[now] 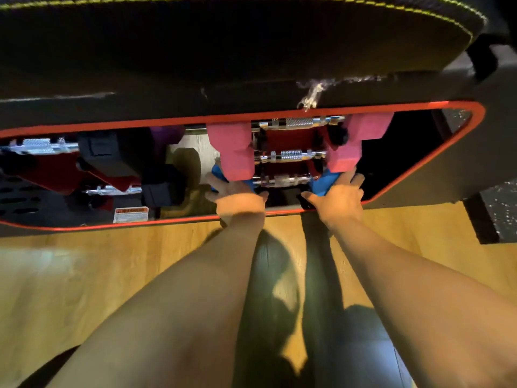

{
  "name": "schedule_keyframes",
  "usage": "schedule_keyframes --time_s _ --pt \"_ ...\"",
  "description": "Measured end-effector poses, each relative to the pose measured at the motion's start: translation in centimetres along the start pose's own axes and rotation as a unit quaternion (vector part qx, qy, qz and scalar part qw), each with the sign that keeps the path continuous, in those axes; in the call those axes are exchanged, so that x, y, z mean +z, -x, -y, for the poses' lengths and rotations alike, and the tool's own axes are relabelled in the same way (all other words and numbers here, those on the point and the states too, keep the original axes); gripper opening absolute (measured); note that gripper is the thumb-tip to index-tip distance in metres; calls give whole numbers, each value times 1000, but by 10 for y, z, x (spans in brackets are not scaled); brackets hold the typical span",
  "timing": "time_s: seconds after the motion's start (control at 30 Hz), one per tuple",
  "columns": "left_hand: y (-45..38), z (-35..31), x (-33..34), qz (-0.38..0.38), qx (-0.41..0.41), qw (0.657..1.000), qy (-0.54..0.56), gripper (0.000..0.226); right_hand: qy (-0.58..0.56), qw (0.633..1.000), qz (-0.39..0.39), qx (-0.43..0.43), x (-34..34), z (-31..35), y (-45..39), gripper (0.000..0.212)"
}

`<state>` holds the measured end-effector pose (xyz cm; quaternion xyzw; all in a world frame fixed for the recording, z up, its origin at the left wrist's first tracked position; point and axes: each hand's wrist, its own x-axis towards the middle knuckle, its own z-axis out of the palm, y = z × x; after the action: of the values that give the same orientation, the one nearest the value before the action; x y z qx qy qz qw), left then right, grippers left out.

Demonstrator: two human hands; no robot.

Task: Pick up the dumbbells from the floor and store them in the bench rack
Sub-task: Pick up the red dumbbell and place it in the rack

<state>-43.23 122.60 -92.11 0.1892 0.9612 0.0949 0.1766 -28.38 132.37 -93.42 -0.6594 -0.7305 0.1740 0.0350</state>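
Note:
Under the black padded bench (223, 51), a red-rimmed opening shows the red rack (285, 141). Two pink-headed dumbbells (237, 152) with chrome handles lie in it, one above the other. Below them sits a blue-headed dumbbell (319, 184), its chrome bar at the lowest level. My left hand (237, 198) holds its left blue head, and my right hand (340, 196) grips its right blue head, fingers spread over it. Both forearms reach in from the bottom of the view.
To the left in the same opening lie black-headed dumbbells (112, 155) on another red rack section, with a purple head (165, 135) behind them. A warning label (130, 214) sits on the base. Wooden floor (112, 261) lies in front; a black speckled block (498, 214) stands at right.

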Motion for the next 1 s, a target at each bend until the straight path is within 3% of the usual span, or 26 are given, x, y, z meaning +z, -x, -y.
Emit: schedule_keyframes --time_s 0.13,0.43,0.67,1.0 --pt "3 -1 0 -39 23 998 -48 69 26 999 -13 -34 1 -4 -3 112" --pt "2 4 -1 -52 56 993 -95 68 -45 999 -14 -26 -1 -3 -1 115" --pt "6 5 -4 -49 55 997 -14 77 -81 996 -16 -35 -8 -1 4 111" --pt "4 7 -2 -45 65 997 -23 73 -54 998 -1 -19 -12 4 7 119"
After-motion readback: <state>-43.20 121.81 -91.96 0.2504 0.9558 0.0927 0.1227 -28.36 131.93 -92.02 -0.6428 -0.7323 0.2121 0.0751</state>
